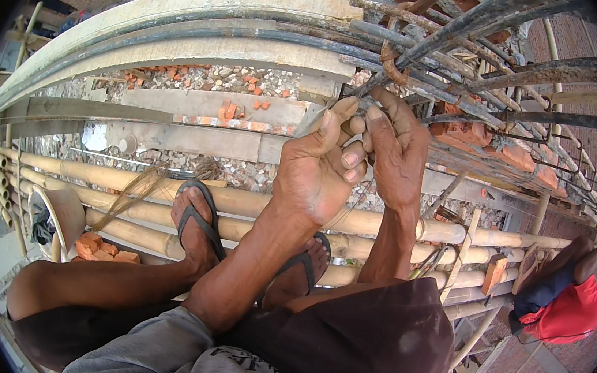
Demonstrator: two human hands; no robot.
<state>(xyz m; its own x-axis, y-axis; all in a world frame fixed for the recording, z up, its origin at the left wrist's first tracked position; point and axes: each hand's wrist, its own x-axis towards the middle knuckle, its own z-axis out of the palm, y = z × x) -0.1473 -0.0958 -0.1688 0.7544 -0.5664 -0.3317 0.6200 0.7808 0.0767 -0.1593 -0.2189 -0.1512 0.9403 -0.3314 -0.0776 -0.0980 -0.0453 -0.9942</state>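
Tie wire (319, 117), thin and pale, runs from the fingertips of both hands up toward the rusty rebar cage (474, 66); its far end against the bars is too fine to trace. Left hand (315, 166) is curled narrow, thumb raised along the wire and fingers folded in, pinching the wire just below the lowest bars. Right hand (398, 154) sits touching the left one, knuckles against knuckles, fingers bent tight on the same wire; the exact contact point is hidden behind the fingers. A hooked rebar end (390, 63) hangs just above the right fingers. Behind and left of the fingers a grey concrete beam (185, 19) curves across, with broken brick rubble (200, 76) on the ledge beyond it. Below the wrists, 2 feet in black flip-flops (195, 222) rest on a bamboo pole platform (122, 185); the second foot is half hidden under the left forearm. A loose bundle of wire strands (136, 194) lies on the poles, well left of the left hand. A brown conical hat (63, 215) sits lower left by brick pieces (96, 248). Far right and below the right hand, another person in a red shirt (571, 310) is partly visible at the rim.
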